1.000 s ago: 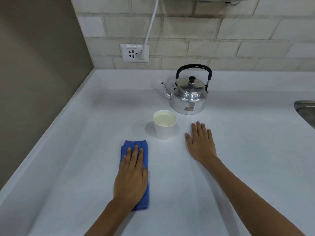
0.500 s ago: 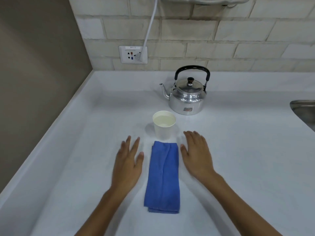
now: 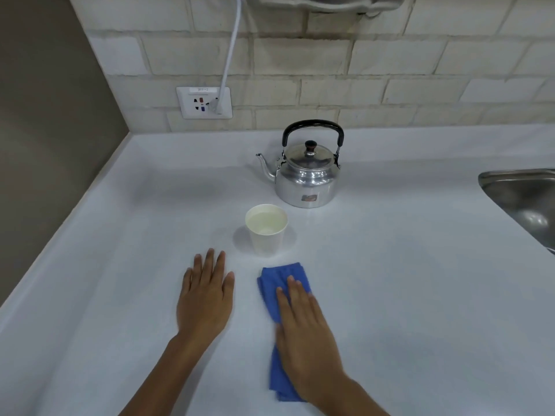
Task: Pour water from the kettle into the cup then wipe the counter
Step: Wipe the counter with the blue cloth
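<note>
Pale brick tiling backs a white tabletop [image 3: 390, 280] that runs into a corner on the left, with a socket [image 3: 204, 102] and a white cable [image 3: 232, 49] on the far wall and a steel sink [image 3: 522, 196] at the right edge.

From the head view, the metal kettle [image 3: 307, 175] stands upright at the far middle, spout pointing left, handle raised. Just nearer sits the paper cup [image 3: 266, 229], filled with water, so the pouring looks done. The blue cloth [image 3: 283, 325] lies folded in a strip, long axis running near to far, its far end close to the cup but apart from it.

Right hand [image 3: 306, 334] lies flat on the cloth, fingers spread, pressing rather than grasping. Left hand [image 3: 205, 298] rests open and empty on the bare surface beside it.

That cloth is soft and limp; flat palm pressure should drive it better than a pinch. The cup is light, full and easily tipped if the cloth nudges it.
</note>
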`<state>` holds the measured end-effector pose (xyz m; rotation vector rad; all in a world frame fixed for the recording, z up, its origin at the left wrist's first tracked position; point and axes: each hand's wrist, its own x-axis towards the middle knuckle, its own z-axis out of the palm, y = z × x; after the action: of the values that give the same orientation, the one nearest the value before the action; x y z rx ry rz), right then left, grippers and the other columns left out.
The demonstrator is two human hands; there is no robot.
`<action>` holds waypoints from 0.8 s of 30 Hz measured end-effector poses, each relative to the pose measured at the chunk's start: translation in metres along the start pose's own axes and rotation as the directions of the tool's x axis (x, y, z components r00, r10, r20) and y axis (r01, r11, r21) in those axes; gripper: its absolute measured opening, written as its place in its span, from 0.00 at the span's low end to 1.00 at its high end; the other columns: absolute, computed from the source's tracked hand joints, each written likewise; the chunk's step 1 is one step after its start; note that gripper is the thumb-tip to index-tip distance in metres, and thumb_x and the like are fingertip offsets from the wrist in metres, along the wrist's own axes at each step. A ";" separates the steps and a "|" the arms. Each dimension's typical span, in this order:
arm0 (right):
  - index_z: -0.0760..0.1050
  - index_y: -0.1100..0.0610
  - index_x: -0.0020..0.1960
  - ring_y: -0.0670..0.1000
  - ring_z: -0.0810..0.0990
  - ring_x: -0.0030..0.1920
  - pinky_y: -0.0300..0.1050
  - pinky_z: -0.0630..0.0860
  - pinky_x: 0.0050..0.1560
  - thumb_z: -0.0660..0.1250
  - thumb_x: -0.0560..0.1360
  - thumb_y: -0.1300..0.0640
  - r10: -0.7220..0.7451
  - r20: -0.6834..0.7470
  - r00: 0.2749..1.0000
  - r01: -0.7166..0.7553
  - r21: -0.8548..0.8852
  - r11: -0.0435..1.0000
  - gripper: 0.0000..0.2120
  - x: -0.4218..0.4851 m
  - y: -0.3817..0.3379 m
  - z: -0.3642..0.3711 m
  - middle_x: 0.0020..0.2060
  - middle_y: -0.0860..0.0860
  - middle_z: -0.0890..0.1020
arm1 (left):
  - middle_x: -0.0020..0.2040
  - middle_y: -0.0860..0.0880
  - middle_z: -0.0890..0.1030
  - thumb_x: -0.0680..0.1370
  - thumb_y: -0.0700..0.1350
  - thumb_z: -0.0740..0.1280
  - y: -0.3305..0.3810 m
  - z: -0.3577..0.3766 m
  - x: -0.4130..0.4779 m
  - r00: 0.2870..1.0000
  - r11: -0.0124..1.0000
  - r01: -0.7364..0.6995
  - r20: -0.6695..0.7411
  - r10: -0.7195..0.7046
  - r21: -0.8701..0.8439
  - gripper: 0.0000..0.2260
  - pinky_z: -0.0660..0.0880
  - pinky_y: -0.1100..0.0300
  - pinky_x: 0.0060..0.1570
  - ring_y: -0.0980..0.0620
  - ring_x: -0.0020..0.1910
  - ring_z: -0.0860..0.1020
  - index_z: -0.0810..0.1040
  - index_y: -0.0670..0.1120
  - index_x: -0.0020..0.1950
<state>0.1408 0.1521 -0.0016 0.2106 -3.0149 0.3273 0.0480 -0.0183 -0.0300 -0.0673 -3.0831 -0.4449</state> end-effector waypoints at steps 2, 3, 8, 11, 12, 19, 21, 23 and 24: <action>0.70 0.65 0.64 0.63 0.71 0.65 0.46 0.53 0.68 0.47 0.76 0.56 0.005 -0.018 1.000 -0.004 0.022 1.000 0.23 0.001 0.037 -0.004 0.65 0.63 0.71 | 0.77 0.49 0.44 0.81 0.52 0.44 0.001 0.000 0.000 1.000 1.000 -0.005 -0.012 0.005 0.007 0.23 0.42 0.54 0.73 0.49 0.75 0.43 0.42 0.49 0.74; 0.69 0.66 0.65 0.65 0.70 0.65 0.47 0.55 0.68 0.47 0.76 0.55 0.032 -0.016 0.999 -0.031 0.037 0.999 0.24 0.005 0.058 -0.007 0.66 0.65 0.70 | 0.77 0.49 0.44 0.81 0.52 0.44 0.001 0.000 0.000 1.000 1.000 -0.006 -0.016 0.006 0.006 0.23 0.42 0.54 0.73 0.50 0.75 0.42 0.42 0.50 0.74; 0.50 0.63 0.73 0.59 0.49 0.75 0.49 0.46 0.74 0.48 0.79 0.57 0.201 -0.050 0.978 -0.199 0.053 0.979 0.24 0.059 0.109 -0.013 0.75 0.61 0.49 | 0.77 0.49 0.44 0.81 0.52 0.44 0.003 0.001 -0.001 0.999 1.000 -0.013 -0.038 0.013 0.022 0.23 0.42 0.54 0.73 0.48 0.75 0.41 0.41 0.49 0.74; 0.43 0.63 0.73 0.58 0.43 0.75 0.50 0.40 0.75 0.48 0.79 0.60 0.184 -0.033 0.982 -0.181 0.064 0.981 0.25 0.076 0.075 0.000 0.75 0.61 0.44 | 0.77 0.48 0.44 0.81 0.51 0.44 0.003 0.002 -0.001 0.999 0.999 -0.019 -0.048 0.020 0.039 0.23 0.42 0.53 0.73 0.48 0.75 0.42 0.41 0.48 0.74; 0.42 0.63 0.73 0.59 0.42 0.75 0.49 0.38 0.74 0.48 0.79 0.60 0.126 -0.022 0.992 -0.124 0.067 0.990 0.26 0.072 0.063 0.006 0.75 0.61 0.44 | 0.77 0.48 0.44 0.81 0.51 0.44 0.003 0.002 -0.001 0.998 0.999 -0.020 -0.051 0.022 0.040 0.23 0.42 0.53 0.73 0.48 0.75 0.42 0.41 0.48 0.74; 0.62 0.64 0.69 0.62 0.62 0.70 0.40 0.45 0.71 0.54 0.75 0.62 -0.035 -0.135 0.990 0.048 0.095 0.994 0.22 0.036 0.101 -0.003 0.70 0.62 0.64 | 0.77 0.49 0.43 0.81 0.51 0.44 0.003 0.000 -0.003 0.998 0.999 -0.020 -0.052 0.023 0.044 0.23 0.41 0.54 0.73 0.49 0.75 0.41 0.40 0.49 0.74; 0.53 0.61 0.72 0.58 0.52 0.74 0.41 0.43 0.73 0.52 0.79 0.60 0.075 -0.107 0.991 -0.063 0.119 0.991 0.23 0.055 0.125 -0.009 0.74 0.59 0.53 | 0.77 0.49 0.42 0.81 0.52 0.43 0.004 0.000 -0.003 0.999 0.998 -0.014 -0.046 0.017 0.055 0.23 0.41 0.54 0.73 0.48 0.75 0.41 0.39 0.49 0.74; 0.45 0.59 0.73 0.55 0.45 0.75 0.45 0.42 0.75 0.49 0.80 0.58 0.133 -0.085 0.988 -0.123 0.113 0.986 0.24 0.078 0.133 -0.006 0.75 0.57 0.47 | 0.76 0.48 0.42 0.80 0.53 0.39 0.005 0.000 -0.002 0.999 0.997 -0.014 -0.043 0.017 0.072 0.23 0.41 0.53 0.73 0.47 0.75 0.41 0.39 0.48 0.74; 0.44 0.59 0.73 0.54 0.44 0.75 0.46 0.42 0.75 0.48 0.80 0.57 0.127 -0.072 0.989 -0.121 0.090 0.989 0.24 0.090 0.130 -0.002 0.75 0.57 0.46 | 0.76 0.48 0.41 0.78 0.55 0.34 0.006 -0.001 -0.002 0.999 0.997 -0.016 -0.043 0.020 0.072 0.25 0.41 0.53 0.73 0.47 0.75 0.41 0.40 0.48 0.73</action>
<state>0.0334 0.2672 -0.0157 0.0159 -2.9466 0.4643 0.0503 -0.0127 -0.0277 -0.0827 -3.0495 -0.3298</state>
